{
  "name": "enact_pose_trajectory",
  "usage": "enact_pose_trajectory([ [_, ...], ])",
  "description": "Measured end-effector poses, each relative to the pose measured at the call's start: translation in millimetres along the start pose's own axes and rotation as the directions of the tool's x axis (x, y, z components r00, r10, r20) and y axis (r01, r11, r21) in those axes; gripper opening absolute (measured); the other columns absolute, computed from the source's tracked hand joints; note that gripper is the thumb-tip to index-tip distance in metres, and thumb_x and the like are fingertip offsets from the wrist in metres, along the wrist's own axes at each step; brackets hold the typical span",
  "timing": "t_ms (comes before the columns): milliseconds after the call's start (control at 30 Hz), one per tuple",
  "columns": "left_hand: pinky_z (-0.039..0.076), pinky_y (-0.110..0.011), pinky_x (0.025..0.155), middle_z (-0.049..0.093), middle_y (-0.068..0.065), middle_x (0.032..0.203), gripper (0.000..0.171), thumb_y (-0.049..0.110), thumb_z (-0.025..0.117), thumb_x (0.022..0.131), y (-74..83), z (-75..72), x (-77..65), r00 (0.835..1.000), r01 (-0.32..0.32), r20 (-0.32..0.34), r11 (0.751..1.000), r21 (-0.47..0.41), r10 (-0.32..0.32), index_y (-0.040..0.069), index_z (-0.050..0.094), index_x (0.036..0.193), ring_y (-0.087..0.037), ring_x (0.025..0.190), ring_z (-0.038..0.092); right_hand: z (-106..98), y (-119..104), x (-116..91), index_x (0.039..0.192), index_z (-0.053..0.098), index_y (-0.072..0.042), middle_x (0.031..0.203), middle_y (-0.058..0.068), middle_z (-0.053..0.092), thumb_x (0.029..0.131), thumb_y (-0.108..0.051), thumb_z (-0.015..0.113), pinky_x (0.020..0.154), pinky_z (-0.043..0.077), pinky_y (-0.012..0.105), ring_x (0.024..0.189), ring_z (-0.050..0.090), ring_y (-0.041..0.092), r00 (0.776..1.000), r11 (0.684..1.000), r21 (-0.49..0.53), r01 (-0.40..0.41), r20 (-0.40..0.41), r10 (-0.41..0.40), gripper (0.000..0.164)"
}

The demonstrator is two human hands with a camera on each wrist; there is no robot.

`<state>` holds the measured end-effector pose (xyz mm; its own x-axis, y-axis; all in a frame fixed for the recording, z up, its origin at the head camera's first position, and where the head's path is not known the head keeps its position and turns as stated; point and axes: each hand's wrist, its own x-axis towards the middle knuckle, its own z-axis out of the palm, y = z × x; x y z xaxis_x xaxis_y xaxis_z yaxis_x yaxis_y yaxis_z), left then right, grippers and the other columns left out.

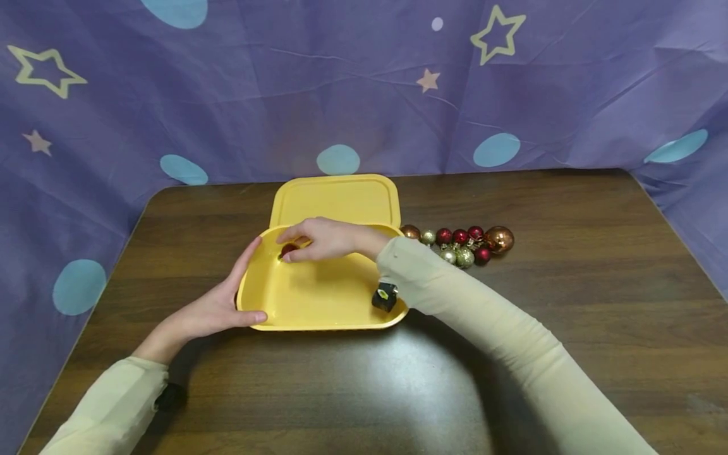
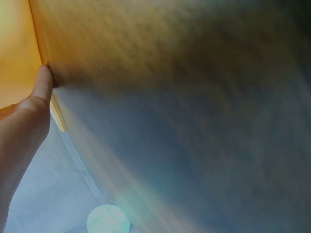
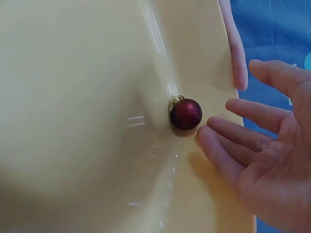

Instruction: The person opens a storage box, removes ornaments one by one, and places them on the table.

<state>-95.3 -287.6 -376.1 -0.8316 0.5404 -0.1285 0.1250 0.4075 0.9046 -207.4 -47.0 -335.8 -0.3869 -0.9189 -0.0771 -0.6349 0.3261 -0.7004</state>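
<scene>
A dark red Christmas bauble (image 3: 186, 114) lies inside a yellow plastic box (image 1: 324, 300), low against its left wall, its metal cap showing. My right hand (image 1: 321, 240) reaches into the box over this bauble. In the right wrist view the fingers (image 3: 214, 145) are spread and relaxed, tips just beside the bauble, with nothing held. My left hand (image 1: 218, 306) rests at the box's left side, straight fingers along the outer wall and thumb on the front left corner of the rim. The thumb (image 2: 43, 82) also shows in the left wrist view.
Behind the box lies a yellow lid (image 1: 335, 201). To its right sits a cluster of baubles, including a large copper bauble (image 1: 500, 240), a gold bauble (image 1: 464, 257) and several red ones. A purple curtain (image 1: 364, 95) hangs behind the wooden table (image 1: 364, 392).
</scene>
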Motion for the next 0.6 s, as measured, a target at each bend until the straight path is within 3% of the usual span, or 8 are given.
enact_pose_trajectory([
  [300,0.041,-0.019,0.092,-0.008,-0.014,0.157,0.116,0.004,0.075,0.083,0.5,-0.2,-0.3,1.000,-0.007,0.003,1.000,-0.012,0.007,0.034,-0.013,0.153,-0.033,0.125,0.035,7.7,3.7,6.5,0.118,0.064,0.000,0.098,0.004,0.063,0.094,-0.016,0.062,0.080,0.039,0.020,0.086,0.051,0.011,0.999,1.000,0.009,0.023,0.044,-0.023,0.029],
  [467,0.042,-0.020,0.091,-0.009,-0.014,0.157,0.116,0.004,0.074,0.083,1.0,-0.4,-0.3,1.000,-0.013,0.011,1.000,-0.023,0.013,0.034,-0.013,0.153,-0.031,0.125,0.036,10.2,3.3,7.3,0.121,0.063,0.003,0.112,0.008,0.065,0.093,-0.011,0.063,0.084,0.041,0.015,0.098,0.059,0.011,0.997,0.992,0.126,0.000,0.074,-0.010,0.031],
  [600,0.040,-0.018,0.092,-0.011,-0.014,0.157,0.116,0.005,0.074,0.083,0.3,-0.6,-0.1,1.000,-0.014,0.011,1.000,-0.020,0.015,0.034,-0.014,0.153,-0.035,0.130,0.029,13.6,4.6,7.7,0.121,0.062,0.005,0.118,0.013,0.064,0.092,-0.005,0.063,0.088,0.043,0.017,0.104,0.059,0.013,0.996,0.976,0.218,0.014,0.079,-0.032,0.031],
])
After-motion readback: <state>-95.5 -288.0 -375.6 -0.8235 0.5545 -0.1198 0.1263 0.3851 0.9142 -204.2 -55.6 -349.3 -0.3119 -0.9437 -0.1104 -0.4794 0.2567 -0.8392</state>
